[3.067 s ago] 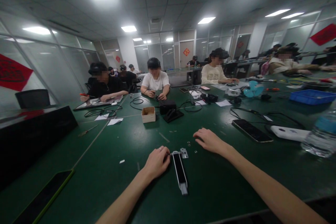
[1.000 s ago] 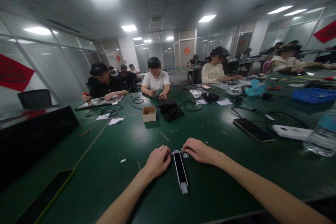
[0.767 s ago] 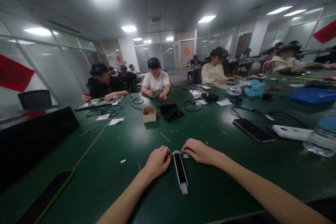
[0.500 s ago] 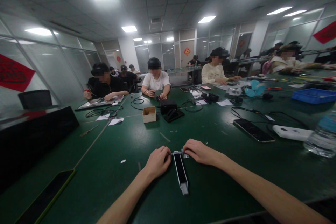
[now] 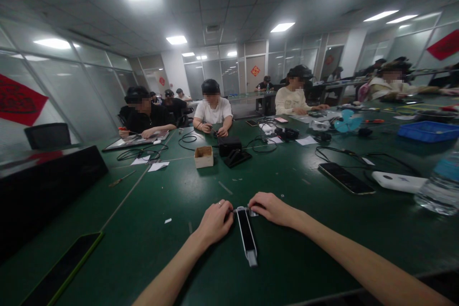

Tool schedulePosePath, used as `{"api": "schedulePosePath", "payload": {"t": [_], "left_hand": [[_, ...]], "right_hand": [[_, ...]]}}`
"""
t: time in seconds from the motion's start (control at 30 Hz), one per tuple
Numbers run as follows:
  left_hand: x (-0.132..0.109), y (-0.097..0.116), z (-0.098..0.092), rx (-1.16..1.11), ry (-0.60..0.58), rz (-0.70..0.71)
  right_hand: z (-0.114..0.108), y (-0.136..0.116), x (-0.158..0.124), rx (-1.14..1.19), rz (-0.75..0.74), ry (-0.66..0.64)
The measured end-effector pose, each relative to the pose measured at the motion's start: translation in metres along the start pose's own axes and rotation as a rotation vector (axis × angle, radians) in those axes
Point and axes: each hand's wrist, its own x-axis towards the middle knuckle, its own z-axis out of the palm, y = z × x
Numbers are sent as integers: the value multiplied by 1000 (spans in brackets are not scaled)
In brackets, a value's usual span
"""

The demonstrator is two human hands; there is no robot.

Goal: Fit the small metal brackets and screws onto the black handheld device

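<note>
So we've got the big green counter (image 5: 143,229) running under everything, and our patch of it is the stretch right in front of us. A clear water bottle (image 5: 439,186) sits off to the right, with a dark-screened phone (image 5: 346,178) flat just beyond our right forearm, both well apart from where we're working.

Down a size, our two hands face each other. Our left hand (image 5: 215,220) is curled in, looks like it's pinching the far left corner of the white-framed piece (image 5: 246,234). Our right hand (image 5: 270,208) has thumb and fingers bunched at the opposite corner, but they hide whatever's there, so we can't tell if they're gripping anything or only touching.

The white-framed piece itself lies flat on the counter between the hands, black strip up the middle, grey tab pointing back at us. Smaller again: a metal plate (image 5: 254,214) pokes out from under the right fingertips, mostly covered.

Our read is we're mid-way through some fiddly two-handed work at that far end. The next move probably calls for the left staying put while the right makes small, careful fingertip adjustments.

Tiniest of all, a little ring (image 5: 282,195) lies loose just past the right hand, easily knocked away.
</note>
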Motion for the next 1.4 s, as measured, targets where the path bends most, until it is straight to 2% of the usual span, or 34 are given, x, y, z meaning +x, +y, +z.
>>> {"api": "schedulePosePath", "payload": {"t": [0.43,0.8,1.1,1.4], "left_hand": [[0,-3,3,-15,8,6],[0,-1,0,-17,2,-3],[0,-1,3,-6,-5,-9],[0,-3,4,-29,2,-4]], "right_hand": [[5,6,-1,47,-12,44],[4,8,-1,66,33,14],[7,11,0,183,86,37],[11,11,0,146,80,80]]}}
